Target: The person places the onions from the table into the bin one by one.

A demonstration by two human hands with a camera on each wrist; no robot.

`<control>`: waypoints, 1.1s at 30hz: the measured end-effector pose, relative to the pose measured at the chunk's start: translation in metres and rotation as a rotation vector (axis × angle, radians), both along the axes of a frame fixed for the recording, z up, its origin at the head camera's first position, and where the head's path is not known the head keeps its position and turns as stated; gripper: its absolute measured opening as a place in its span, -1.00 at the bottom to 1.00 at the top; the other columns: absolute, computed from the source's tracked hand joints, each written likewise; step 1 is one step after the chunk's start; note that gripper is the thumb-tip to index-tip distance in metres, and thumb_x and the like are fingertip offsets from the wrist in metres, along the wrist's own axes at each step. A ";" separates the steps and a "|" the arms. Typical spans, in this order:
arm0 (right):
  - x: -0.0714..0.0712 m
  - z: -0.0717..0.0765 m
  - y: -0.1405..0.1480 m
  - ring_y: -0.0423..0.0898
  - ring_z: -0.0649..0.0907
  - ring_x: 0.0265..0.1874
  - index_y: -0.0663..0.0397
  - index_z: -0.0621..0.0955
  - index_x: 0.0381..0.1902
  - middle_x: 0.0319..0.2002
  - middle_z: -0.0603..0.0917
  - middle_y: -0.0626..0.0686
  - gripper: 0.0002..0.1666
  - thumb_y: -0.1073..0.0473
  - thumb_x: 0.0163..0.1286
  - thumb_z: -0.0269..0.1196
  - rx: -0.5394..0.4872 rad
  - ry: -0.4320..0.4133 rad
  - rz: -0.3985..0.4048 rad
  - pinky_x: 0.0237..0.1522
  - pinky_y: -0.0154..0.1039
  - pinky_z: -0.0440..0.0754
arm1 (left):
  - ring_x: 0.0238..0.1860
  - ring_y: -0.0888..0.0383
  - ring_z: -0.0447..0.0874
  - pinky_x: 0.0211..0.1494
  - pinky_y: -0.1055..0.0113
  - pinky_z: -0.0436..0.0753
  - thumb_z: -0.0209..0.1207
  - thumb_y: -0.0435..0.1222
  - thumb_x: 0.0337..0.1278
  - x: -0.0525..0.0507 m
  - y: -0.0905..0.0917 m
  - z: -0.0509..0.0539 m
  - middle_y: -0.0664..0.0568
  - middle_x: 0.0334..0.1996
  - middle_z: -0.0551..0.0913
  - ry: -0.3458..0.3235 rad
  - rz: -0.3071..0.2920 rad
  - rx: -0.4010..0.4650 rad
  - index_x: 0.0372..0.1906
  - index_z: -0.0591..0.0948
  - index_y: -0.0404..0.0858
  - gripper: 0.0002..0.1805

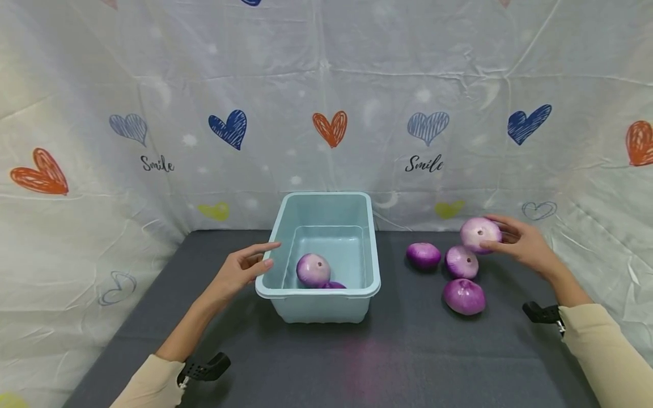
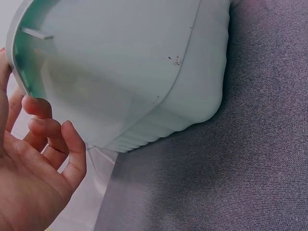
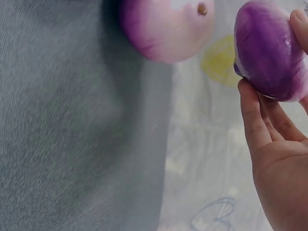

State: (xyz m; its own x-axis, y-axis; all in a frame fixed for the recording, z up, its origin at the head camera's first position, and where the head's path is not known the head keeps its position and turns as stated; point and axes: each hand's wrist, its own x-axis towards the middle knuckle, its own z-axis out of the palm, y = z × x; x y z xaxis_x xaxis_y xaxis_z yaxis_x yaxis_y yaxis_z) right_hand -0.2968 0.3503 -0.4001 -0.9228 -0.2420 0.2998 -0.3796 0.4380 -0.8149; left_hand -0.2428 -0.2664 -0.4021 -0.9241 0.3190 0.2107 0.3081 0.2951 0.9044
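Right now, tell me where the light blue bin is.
In the head view, the light blue bin stands mid-picture on the dark table, the left hand at its left rim and three onions lying to its right.

Glossy purple-white onion (image 1: 475,233) in midair

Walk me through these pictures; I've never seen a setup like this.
There's no machine here: a person works with two bare hands. The wide picture is taken from the person's head, the two closer ones from each wrist. On the dark table stands a pale blue tub with two onions visible inside, and three loose onions lie to its right. The left hand is at the tub's left edge; the right hand holds another onion.
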 end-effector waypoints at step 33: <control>0.001 0.021 -0.063 -0.15 0.62 0.07 0.26 0.43 0.43 0.32 0.45 0.28 -0.27 0.29 0.35 0.43 -0.062 -0.034 0.126 -0.01 -0.34 0.58 | -0.15 0.07 0.51 -0.22 0.13 0.54 0.20 -0.24 0.46 0.001 0.001 -0.001 -0.17 0.15 0.59 -0.008 0.018 0.003 0.41 0.53 -0.18 -0.52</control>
